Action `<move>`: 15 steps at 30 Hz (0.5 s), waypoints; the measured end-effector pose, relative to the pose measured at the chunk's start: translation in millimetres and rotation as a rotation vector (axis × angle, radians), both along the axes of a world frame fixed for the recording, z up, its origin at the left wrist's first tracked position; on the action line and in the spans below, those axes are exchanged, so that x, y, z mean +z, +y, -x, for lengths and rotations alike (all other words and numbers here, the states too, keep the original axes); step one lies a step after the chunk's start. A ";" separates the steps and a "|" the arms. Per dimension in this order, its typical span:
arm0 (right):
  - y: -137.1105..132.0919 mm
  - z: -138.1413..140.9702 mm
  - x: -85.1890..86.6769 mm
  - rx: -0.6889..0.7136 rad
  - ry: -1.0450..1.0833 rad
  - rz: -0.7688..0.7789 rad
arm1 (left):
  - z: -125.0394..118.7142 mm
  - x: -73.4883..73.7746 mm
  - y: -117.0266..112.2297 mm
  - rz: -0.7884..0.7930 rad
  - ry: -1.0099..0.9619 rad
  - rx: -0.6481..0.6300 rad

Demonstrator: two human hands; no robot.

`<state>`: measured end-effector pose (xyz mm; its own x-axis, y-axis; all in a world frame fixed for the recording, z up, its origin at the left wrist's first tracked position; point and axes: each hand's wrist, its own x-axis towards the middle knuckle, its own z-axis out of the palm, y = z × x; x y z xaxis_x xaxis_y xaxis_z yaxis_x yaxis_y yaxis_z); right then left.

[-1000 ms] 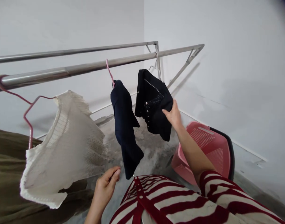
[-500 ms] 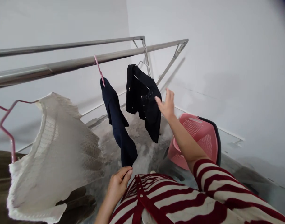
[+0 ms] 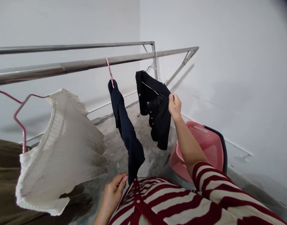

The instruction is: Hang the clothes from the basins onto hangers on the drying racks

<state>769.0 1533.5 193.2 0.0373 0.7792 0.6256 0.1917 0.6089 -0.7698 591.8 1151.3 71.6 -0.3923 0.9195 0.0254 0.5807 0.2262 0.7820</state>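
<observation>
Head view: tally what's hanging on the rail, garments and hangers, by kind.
Cream knit top: 1
Navy garment: 1
Black jacket: 1
Pink hangers: 2
Silver wire hanger: 1
Total: 6

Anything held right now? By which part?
The right hand appears to pinch the upper side edge of the black jacket. The left hand holds nothing visible, its fingertips beside the hem of the navy garment.
</observation>
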 end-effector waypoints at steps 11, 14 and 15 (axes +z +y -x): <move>-11.0 3.4 -46.0 0.074 -0.019 0.046 | -20.8 3.9 34.9 0.023 0.041 -0.032; -10.7 11.1 -96.3 0.028 -0.321 0.285 | -21.9 -0.7 32.6 0.052 0.035 -0.026; -10.0 12.5 -113.6 0.027 -0.405 0.372 | -21.5 -1.8 31.1 0.062 0.030 -0.020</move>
<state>756.6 1523.5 79.6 -0.1725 0.9478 0.2681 0.5049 0.3188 -0.8021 613.4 1182.4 69.8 -0.3740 0.9272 -0.0207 0.6084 0.2621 0.7490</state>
